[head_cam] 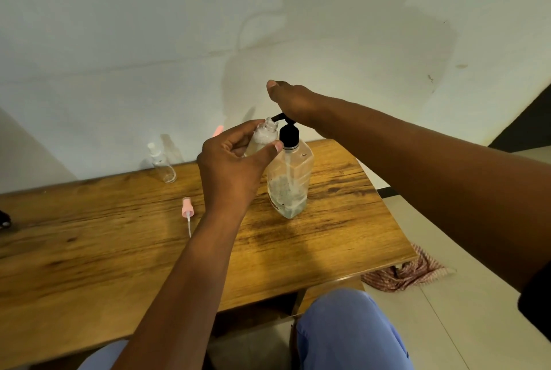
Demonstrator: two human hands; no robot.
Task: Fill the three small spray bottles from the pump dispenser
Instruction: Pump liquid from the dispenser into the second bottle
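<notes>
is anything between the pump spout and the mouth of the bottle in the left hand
Nothing visible. The left hand holds the uncapped bottle with its mouth right under the spout; its pink cap lies on the table.

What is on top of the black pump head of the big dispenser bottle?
The right hand presses on the pump head, hiding its top. The spout sticks out over the small bottle gripped by the left hand.
</notes>
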